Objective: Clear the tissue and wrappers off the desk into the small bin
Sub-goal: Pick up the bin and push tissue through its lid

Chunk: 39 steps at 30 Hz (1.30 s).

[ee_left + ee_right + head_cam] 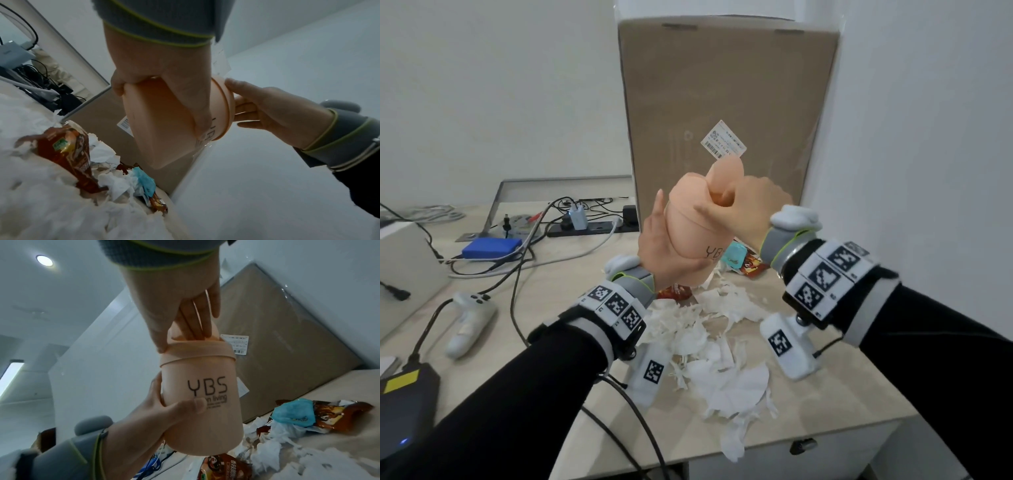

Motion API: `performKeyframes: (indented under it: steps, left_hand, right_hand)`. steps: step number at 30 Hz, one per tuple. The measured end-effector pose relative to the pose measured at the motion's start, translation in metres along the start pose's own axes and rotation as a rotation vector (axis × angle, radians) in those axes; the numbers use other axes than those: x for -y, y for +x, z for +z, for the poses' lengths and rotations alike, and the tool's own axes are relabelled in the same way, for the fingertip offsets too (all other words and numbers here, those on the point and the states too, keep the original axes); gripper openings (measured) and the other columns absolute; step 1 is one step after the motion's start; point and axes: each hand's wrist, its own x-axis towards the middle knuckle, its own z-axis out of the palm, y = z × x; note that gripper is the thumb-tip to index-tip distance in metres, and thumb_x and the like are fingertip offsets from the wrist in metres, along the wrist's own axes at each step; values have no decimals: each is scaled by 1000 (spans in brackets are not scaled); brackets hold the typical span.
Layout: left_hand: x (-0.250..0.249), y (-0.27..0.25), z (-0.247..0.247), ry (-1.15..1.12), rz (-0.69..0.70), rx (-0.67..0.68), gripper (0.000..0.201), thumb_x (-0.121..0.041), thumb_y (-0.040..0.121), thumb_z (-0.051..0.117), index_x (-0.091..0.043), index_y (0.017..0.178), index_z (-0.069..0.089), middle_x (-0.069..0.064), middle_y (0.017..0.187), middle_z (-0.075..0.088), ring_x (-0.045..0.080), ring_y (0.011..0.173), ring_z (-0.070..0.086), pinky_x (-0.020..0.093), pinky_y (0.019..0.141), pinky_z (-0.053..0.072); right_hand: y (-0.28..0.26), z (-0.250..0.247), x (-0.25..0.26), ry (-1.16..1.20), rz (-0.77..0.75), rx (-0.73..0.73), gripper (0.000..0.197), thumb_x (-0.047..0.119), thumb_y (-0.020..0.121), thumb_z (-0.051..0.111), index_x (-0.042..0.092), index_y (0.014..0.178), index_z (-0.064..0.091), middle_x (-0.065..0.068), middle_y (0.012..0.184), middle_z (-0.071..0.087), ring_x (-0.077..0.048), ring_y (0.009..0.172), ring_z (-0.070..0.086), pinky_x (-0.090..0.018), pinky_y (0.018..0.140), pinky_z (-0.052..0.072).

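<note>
A small peach bin (pixel 688 222) (pixel 164 121) (pixel 197 418) marked "YBS" is held tilted in the air above the desk. My left hand (pixel 657 250) (pixel 156 65) (pixel 144 415) grips its lower body. My right hand (pixel 743 202) (pixel 267 113) (pixel 180 305) pinches the lid rim, fingers dipped into the opening, and the swing flap (pixel 726 171) is tipped up. Torn white tissue (pixel 709 342) (pixel 41 203) (pixel 277 451) lies heaped on the desk below. Brown snack wrappers (pixel 751 269) (pixel 68 151) (pixel 339 415) and a teal wrapper (pixel 734 257) (pixel 146 180) (pixel 294 412) lie among it.
A tall cardboard box (pixel 729 102) leans on the wall behind the bin. To the left are a power strip (pixel 592 228), tangled cables, a blue case (pixel 491 248), a white controller (pixel 467 325) and a black device (pixel 407 404). The desk's front edge (pixel 808 442) lies close.
</note>
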Motion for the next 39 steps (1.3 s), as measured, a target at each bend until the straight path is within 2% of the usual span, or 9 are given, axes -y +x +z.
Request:
performKeyframes:
  steps: [3, 5, 13, 16, 20, 22, 24, 29, 39]
  left_hand:
    - [5, 1, 2, -60, -41, 3, 147, -63, 34, 76, -27, 154, -2, 7, 147, 34, 24, 136, 37, 47, 112, 33]
    - [4, 5, 3, -148, -45, -20, 145, -63, 37, 82, -35, 152, -2, 1, 149, 32, 21, 136, 38, 49, 110, 37]
    - [5, 10, 0, -183, -25, 17, 142, -52, 39, 86, -39, 151, -1, -3, 144, 36, 20, 134, 42, 50, 110, 38]
    - [3, 11, -5, -162, -31, 20, 144, -52, 39, 85, -32, 153, -2, -9, 140, 34, 18, 134, 41, 48, 110, 38]
    - [9, 12, -13, -131, -84, -10, 145, -72, 34, 84, -46, 145, -6, 4, 142, 44, 25, 128, 49, 53, 104, 44]
    - [8, 9, -18, -117, -134, -37, 145, -71, 35, 83, -47, 144, -10, 7, 143, 43, 28, 128, 49, 54, 105, 42]
    - [7, 5, -24, -132, -181, -74, 147, -66, 38, 82, -42, 146, -13, 7, 143, 43, 29, 128, 48, 54, 105, 42]
    - [-3, -13, -37, -180, -147, -161, 140, -60, 43, 82, -31, 151, -1, 2, 140, 44, 25, 126, 49, 51, 105, 43]
    - [-6, -52, -38, -93, -157, -195, 139, -68, 39, 81, -40, 147, -1, 2, 145, 41, 28, 129, 47, 54, 103, 43]
  right_hand:
    - [0, 3, 0, 184, -69, -159, 35, 54, 79, 59, 25, 97, 58, 5, 93, 66, -20, 83, 61, -28, 65, 43]
    - [2, 6, 4, 269, -154, -81, 34, 47, 83, 60, 22, 107, 59, 2, 103, 66, -20, 93, 61, -27, 71, 41]
    - [12, -4, 6, 288, -187, 396, 37, 48, 79, 67, 15, 73, 52, 0, 74, 56, -19, 72, 53, -31, 63, 39]
    - [7, -1, 1, 328, -175, 252, 45, 55, 78, 65, 20, 60, 44, 6, 61, 47, -13, 60, 43, -30, 56, 32]
    - [-5, -3, -17, 488, -143, -18, 30, 50, 85, 59, 23, 95, 70, 12, 92, 68, -4, 87, 58, -22, 76, 41]
    - [-12, -6, -29, 606, -90, -99, 28, 42, 89, 57, 18, 92, 72, 7, 88, 70, -7, 82, 60, -23, 74, 42]
    - [-22, -8, -39, 698, -38, 20, 32, 40, 92, 53, 14, 86, 72, 1, 83, 72, -12, 77, 63, -29, 72, 47]
    - [-78, 1, -54, 809, 133, 653, 47, 46, 95, 44, 7, 94, 71, -2, 91, 74, -11, 81, 67, -31, 82, 48]
    - [-164, 34, -48, 895, 106, 1222, 19, 28, 93, 54, 17, 104, 64, -4, 93, 69, -10, 69, 62, -25, 72, 50]
